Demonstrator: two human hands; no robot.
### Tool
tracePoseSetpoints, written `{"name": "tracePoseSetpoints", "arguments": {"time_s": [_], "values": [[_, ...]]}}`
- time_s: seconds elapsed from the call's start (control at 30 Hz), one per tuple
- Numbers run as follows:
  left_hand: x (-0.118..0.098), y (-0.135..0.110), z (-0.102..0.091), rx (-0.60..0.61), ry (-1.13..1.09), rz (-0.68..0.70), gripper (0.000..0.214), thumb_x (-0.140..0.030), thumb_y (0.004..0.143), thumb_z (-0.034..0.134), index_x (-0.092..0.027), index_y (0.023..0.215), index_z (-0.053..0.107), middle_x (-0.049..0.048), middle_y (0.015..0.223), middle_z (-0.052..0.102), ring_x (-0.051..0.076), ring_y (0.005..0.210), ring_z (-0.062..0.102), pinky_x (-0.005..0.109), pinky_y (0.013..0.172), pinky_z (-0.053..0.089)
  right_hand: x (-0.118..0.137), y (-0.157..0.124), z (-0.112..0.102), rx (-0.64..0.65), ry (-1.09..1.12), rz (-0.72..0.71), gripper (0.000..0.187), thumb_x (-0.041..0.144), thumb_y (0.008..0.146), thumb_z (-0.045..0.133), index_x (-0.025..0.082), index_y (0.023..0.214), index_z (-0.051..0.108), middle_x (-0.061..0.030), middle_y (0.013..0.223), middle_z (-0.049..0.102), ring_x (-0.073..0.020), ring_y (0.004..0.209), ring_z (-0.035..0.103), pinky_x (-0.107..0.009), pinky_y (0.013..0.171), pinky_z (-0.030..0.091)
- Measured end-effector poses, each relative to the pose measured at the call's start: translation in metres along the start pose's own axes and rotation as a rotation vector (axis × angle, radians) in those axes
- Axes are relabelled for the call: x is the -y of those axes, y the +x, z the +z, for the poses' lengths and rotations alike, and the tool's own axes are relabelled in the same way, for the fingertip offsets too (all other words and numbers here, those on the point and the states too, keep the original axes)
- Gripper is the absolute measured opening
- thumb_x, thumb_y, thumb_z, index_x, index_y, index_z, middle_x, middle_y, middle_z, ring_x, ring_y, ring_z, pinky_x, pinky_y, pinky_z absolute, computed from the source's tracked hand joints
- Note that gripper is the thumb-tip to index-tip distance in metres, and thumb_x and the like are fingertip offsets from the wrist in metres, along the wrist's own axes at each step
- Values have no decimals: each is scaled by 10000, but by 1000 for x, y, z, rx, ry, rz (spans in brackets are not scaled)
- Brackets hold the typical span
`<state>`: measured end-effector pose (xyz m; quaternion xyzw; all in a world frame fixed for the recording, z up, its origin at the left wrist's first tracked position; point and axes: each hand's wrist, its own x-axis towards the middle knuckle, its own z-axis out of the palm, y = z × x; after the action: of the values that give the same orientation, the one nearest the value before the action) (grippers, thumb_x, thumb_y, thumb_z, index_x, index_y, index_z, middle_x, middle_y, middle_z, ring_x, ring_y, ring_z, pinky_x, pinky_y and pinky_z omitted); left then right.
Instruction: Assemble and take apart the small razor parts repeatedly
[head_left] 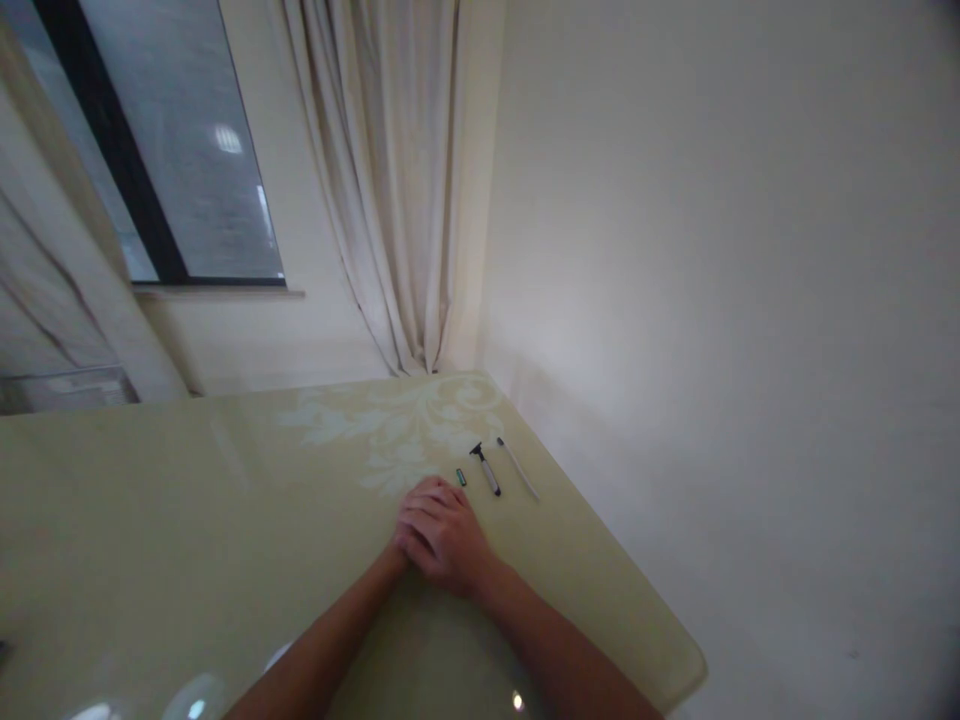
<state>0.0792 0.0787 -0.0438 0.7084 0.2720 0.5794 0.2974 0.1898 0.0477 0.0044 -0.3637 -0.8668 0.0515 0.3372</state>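
Observation:
My hands rest together on the pale yellow-green tabletop (247, 520), near its right side. My right hand (450, 535) lies over my left hand, its fingers wrapped round it. Most of my left hand (405, 520) is covered, so its fingers hardly show. Just beyond the knuckles lies a small dark piece with green on it, perhaps a razor cartridge (461, 477); neither hand touches it. To its right is a razor (489, 475) with a grey handle and black head. Farther right lies a thin white toothbrush (519, 470) with a dark head, pointing away from me.
A white wall (712, 300) runs along the table's right edge. Behind the table hang cream curtains (390, 180) beside a dark-framed window (180, 150). The glossy tabletop carries a pale floral pattern and light reflections. A dark object (4, 650) is cut off at the left edge.

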Motion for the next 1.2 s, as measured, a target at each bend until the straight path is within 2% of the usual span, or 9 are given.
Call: {"name": "tracePoseSetpoints", "arguments": {"time_s": [0.07,0.13,0.3,0.6,0.7,0.77,0.87,1.0,1.2], "values": [[-8,-24,-19,-17,165,-271,330,-434,928,439,-246,777,665,15,813,727,211,872,727,411,818,599,7,-1,2,46,5,-60,322,360,983,647,241,1281,655,-44,1311,710,-218,1237,572,-373,1111,336],[-16,-49,-41,-11,214,-372,195,-410,790,616,-236,795,705,71,877,763,251,903,737,387,833,611,16,-3,7,95,10,-110,340,390,992,627,240,1297,644,-49,1278,725,-215,1192,603,-365,1070,368],[-35,-94,-77,44,236,-581,250,-380,796,609,-214,924,745,98,966,781,289,969,728,417,888,613,34,-7,17,166,70,-175,298,359,1066,474,229,1257,662,-44,1115,780,-187,1023,675,-332,977,424],[-60,-101,-71,35,296,-596,475,-646,882,549,-234,834,781,90,886,766,263,877,698,357,812,590,28,-16,19,116,182,-237,448,368,1101,290,210,1173,703,-48,1013,791,-178,890,690,-337,887,461],[-70,-90,-70,73,285,-586,536,-665,897,510,-214,648,659,35,664,627,203,685,585,278,648,514,24,-16,17,81,126,-225,405,385,1090,345,212,1110,711,-51,943,781,-187,847,673,-349,853,456],[-76,-80,-72,131,257,-607,603,-682,912,462,-212,534,441,-12,547,405,151,565,425,249,538,389,18,-13,12,31,61,-145,353,387,1074,411,210,1063,717,-54,894,766,-196,826,661,-351,832,450],[-81,-68,-80,117,258,-643,615,-709,905,436,-230,577,231,-39,581,207,117,539,271,258,509,252,0,-8,2,-83,-47,104,264,336,1047,495,206,1023,723,-66,890,752,-211,853,653,-349,834,449],[-81,-66,-85,46,278,-627,613,-698,895,450,-236,593,182,-50,587,160,106,528,214,261,507,209,-38,-5,-17,-103,-197,412,163,231,977,599,202,1066,733,-85,1021,748,-243,992,656,-362,908,451],[-80,-72,-78,58,275,-571,609,-608,898,502,-233,580,143,-58,560,142,97,502,190,249,492,224,-68,-9,-34,2,-376,630,226,276,935,670,210,1139,742,-111,1148,702,-292,1122,613,-395,979,432]]}}
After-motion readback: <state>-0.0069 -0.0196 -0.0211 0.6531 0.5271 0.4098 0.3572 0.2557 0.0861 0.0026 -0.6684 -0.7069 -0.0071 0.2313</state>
